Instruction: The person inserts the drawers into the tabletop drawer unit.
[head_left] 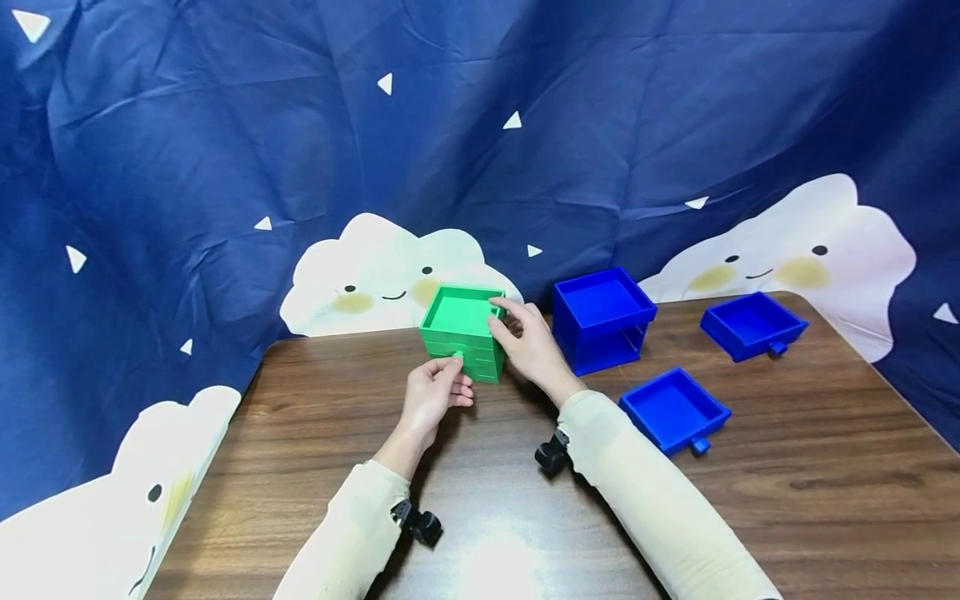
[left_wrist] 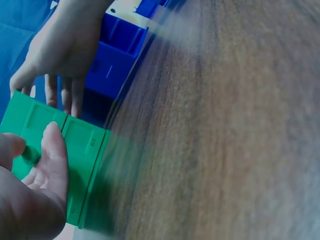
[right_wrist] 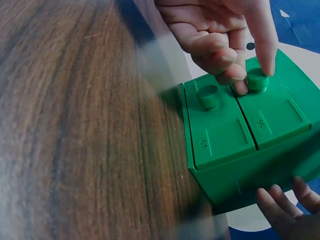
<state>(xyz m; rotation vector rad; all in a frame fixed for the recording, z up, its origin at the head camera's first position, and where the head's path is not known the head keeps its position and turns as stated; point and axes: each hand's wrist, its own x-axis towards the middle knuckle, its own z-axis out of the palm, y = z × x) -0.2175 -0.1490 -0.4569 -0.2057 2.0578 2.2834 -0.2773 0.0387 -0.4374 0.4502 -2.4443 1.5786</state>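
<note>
A small green drawer box (head_left: 480, 367) stands at the back of the table, with two drawers flush in its front, one above the other. My left hand (head_left: 429, 398) pinches the round knob (right_wrist: 258, 79) of the upper drawer between thumb and fingers. The lower drawer's knob (right_wrist: 208, 96) shows just below those fingers. At the box's right side, my right hand (head_left: 534, 348) rests with fairly straight fingers (right_wrist: 272, 205), its thumb near the top rim.
Right of the green box stands a blue drawer box (head_left: 592, 342) with an open front. Two loose blue drawers lie on the wooden table (head_left: 315, 433), a nearer drawer (head_left: 675, 410) and a farther drawer (head_left: 756, 323). A blue curtain (head_left: 450, 125) hangs behind.
</note>
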